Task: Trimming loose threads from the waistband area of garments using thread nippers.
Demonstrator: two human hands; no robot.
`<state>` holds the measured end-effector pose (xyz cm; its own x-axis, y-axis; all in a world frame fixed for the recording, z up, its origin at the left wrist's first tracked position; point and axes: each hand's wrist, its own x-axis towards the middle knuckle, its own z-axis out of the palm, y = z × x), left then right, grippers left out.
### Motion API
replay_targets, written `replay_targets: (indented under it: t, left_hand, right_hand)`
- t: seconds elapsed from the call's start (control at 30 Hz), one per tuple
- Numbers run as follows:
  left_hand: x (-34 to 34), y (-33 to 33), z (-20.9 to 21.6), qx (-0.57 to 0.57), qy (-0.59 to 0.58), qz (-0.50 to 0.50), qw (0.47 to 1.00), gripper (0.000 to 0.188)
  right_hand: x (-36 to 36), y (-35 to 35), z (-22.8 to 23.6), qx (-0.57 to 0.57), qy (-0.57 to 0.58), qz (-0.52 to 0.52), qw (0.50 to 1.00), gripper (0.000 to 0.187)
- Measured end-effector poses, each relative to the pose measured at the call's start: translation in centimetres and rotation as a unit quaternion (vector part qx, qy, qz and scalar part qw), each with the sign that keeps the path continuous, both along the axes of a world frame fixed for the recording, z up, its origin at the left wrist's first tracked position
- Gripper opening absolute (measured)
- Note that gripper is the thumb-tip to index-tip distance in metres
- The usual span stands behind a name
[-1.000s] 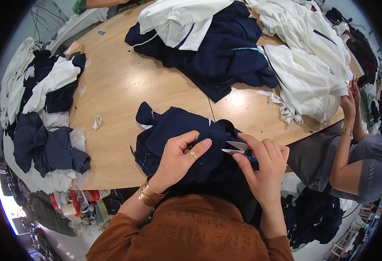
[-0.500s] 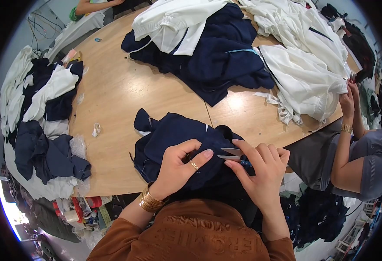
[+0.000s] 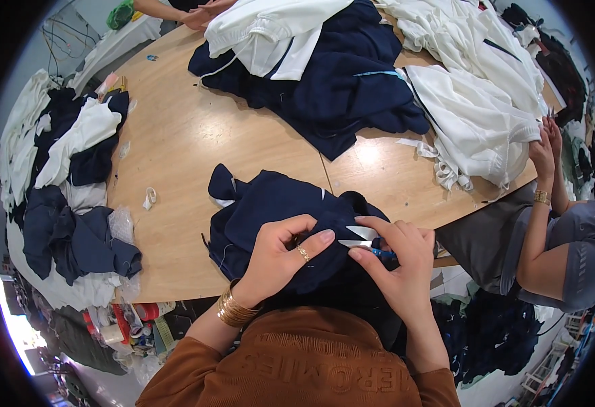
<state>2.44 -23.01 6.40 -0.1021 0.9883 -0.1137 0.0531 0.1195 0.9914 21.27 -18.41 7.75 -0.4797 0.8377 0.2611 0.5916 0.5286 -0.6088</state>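
Note:
A bunched navy garment (image 3: 273, 197) lies on the table edge in front of me. My left hand (image 3: 277, 258), with a ring and gold bangles at the wrist, pinches its fabric between thumb and fingers. Thread snips (image 3: 361, 234) with blue handles sit in my right hand (image 3: 404, 264), between thumb and fingers. Their two blades are parted and point left, toward my left fingertips, over the navy cloth. Whether a thread lies between the blades is too small to tell.
Navy cloth (image 3: 351, 88) and white garments (image 3: 473, 122) pile up across the far side. More clothes (image 3: 87, 142) lie at the left. A co-worker's hands (image 3: 547, 146) handle white fabric at the right; another person's hands (image 3: 202, 15) reach in at the far edge.
My right hand and the snips have shifted slightly left and the blades have turned a little. My left hand stays put. At the far edge, the other person's hands have reached further over the table.

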Motion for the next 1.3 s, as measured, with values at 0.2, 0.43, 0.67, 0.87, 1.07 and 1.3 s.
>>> replay_targets:
  t: [0.2, 0.43, 0.67, 0.87, 1.07, 1.3]
  left_hand:
    - [0.0, -0.1, -0.4, 0.001, -0.011, 0.004, 1.0, 0.029]
    - [0.6, 0.0, 0.0, -0.013, -0.066, -0.004, 0.998, 0.026]
    - [0.6, -0.3, -1.2, 0.017, -0.047, -0.011, 0.999, 0.024]
    - [0.7, -0.2, -0.8, -0.005, -0.086, -0.001, 0.996, 0.018]
    - [0.6, -0.1, -1.1, 0.012, -0.091, -0.003, 0.996, 0.017]
    - [1.0, -0.2, -0.9, 0.006, -0.124, -0.005, 0.992, 0.017]
  right_hand:
    - [0.0, -0.2, -0.8, -0.27, 0.266, -0.021, 0.925, 0.035]
    - [-1.6, -0.6, -0.8, -0.018, 0.154, 0.007, 0.988, 0.034]
    - [-2.3, -0.6, -1.0, -0.269, 0.325, -0.068, 0.904, 0.005]
    - [-0.8, -0.1, -0.8, -0.262, 0.355, -0.093, 0.893, 0.005]
    - [0.3, -0.9, 0.8, -0.045, 0.146, -0.104, 0.983, 0.029]
    - [1.3, -0.2, 0.4, 0.134, -0.065, -0.024, 0.989, 0.027]
